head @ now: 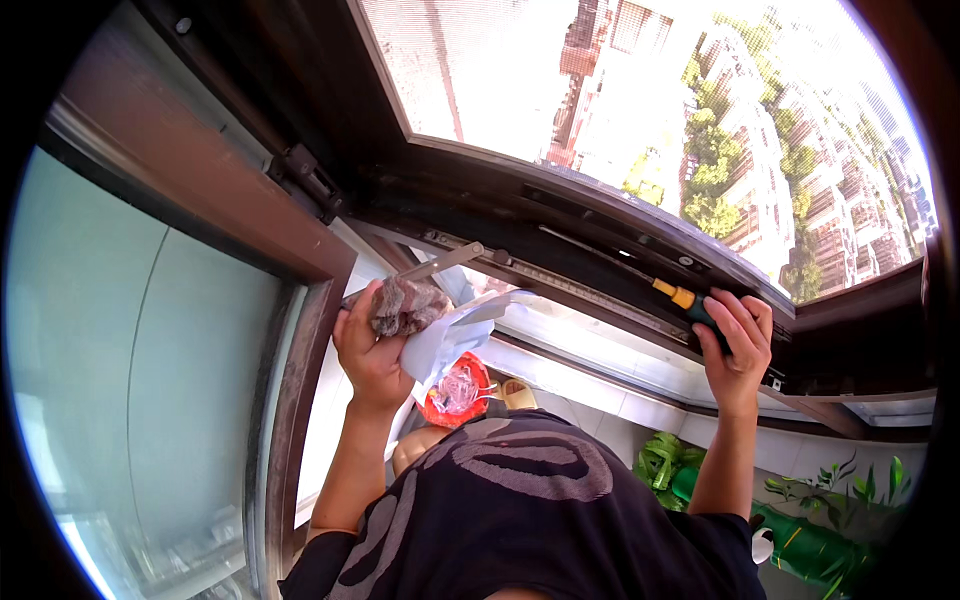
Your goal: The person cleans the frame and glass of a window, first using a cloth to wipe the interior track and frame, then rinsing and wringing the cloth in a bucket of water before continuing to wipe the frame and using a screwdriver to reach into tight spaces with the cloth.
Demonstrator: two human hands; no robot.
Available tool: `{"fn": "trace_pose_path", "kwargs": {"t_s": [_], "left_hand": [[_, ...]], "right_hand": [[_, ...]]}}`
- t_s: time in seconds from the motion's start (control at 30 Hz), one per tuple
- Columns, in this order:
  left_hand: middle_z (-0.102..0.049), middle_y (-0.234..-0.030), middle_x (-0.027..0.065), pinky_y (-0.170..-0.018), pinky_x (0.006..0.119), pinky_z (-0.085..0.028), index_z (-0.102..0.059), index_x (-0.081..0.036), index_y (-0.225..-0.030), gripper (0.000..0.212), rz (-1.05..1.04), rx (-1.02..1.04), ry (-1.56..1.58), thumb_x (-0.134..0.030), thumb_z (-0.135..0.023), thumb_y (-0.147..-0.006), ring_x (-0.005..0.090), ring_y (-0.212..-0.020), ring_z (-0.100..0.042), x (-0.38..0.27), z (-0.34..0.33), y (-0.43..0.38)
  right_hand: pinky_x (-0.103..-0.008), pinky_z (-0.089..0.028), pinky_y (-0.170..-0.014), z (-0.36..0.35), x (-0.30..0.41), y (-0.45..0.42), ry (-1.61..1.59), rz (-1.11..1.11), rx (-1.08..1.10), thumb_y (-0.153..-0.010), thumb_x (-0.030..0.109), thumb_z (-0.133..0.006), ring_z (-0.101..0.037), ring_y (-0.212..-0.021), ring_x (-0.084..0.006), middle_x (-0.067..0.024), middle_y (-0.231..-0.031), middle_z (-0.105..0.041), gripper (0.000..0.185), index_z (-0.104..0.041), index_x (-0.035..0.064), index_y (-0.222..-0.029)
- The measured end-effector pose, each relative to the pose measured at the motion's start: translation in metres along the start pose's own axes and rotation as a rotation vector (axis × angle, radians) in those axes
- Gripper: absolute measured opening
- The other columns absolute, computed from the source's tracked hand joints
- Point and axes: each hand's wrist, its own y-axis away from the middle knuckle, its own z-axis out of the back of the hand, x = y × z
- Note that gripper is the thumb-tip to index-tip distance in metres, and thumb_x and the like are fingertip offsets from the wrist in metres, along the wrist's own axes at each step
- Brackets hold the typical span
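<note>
My left hand [375,352] holds a crumpled grey-brown cloth [409,306] at the lower side of the window frame. A bluish-white sheet [450,341], paper or cloth, hangs beside that hand; whether the fingers grip it too is hard to tell. From the cloth a flat metal stay arm [450,259] slants up to the slotted metal track [592,289] on the frame. My right hand [739,341] grips the green end of a screwdriver [679,294] with a yellow collar. Its long thin shaft lies along the dark window frame [465,184], pointing left.
A glazed sash [180,360] with a brown frame stands at my left. Beyond the screened window [637,97] are buildings and trees. Below me are a red container [457,390] with clear plastic inside and a yellow slipper [519,394]. Green plants [664,461] stand at lower right.
</note>
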Motion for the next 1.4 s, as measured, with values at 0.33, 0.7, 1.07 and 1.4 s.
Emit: {"fn": "trace_pose_path", "kwargs": {"t_s": [0.33, 0.7, 1.07, 1.4], "left_hand": [[-0.052, -0.123, 0.0171, -0.083, 0.040, -0.037, -0.073, -0.013, -0.087, 0.027, 0.032, 0.092, 0.073, -0.030, -0.072, -0.066, 0.0275, -0.099, -0.056, -0.005, 0.011, -0.003], [-0.057, -0.106, 0.0098, -0.072, 0.037, -0.041, -0.068, -0.006, -0.080, 0.022, -0.032, 0.143, 0.320, -0.016, -0.071, -0.061, 0.0266, -0.087, -0.056, -0.042, 0.024, 0.002], [-0.044, -0.125, 0.0234, -0.090, 0.041, -0.042, -0.067, -0.007, -0.088, 0.030, 0.146, 0.062, 0.292, -0.021, -0.076, -0.063, 0.0373, -0.112, -0.048, -0.029, 0.033, 0.009], [-0.048, -0.122, 0.0232, -0.090, 0.049, -0.040, -0.063, -0.002, -0.075, 0.025, 0.057, 0.025, 0.116, -0.022, -0.072, -0.063, 0.0404, -0.113, -0.048, -0.014, 0.016, 0.002]], "right_hand": [[-0.0334, -0.043, -0.070, -0.024, 0.064, -0.019, -0.225, 0.098, -0.145, -0.069, 0.006, -0.071, -0.054, -0.078, -0.0253, -0.0065, -0.077, -0.063, 0.011, -0.061, 0.0041, -0.071], [-0.0301, -0.046, -0.066, -0.083, 0.131, -0.079, -0.887, 0.083, 0.680, -0.065, 0.022, -0.078, -0.058, -0.073, -0.0225, -0.0135, -0.082, -0.062, 0.042, -0.061, -0.0042, -0.093], [-0.0317, -0.050, -0.080, -0.086, 0.134, -0.117, -2.059, -0.980, 0.434, -0.089, 0.018, -0.052, -0.062, -0.085, -0.0213, -0.0117, -0.097, -0.064, 0.027, -0.055, -0.0019, -0.107], [-0.0399, -0.044, -0.077, -0.183, 0.176, -0.173, -0.571, 0.213, 0.345, -0.077, 0.012, -0.059, -0.056, -0.093, -0.0326, -0.0183, -0.090, -0.061, 0.036, -0.050, -0.0048, -0.108]]}}
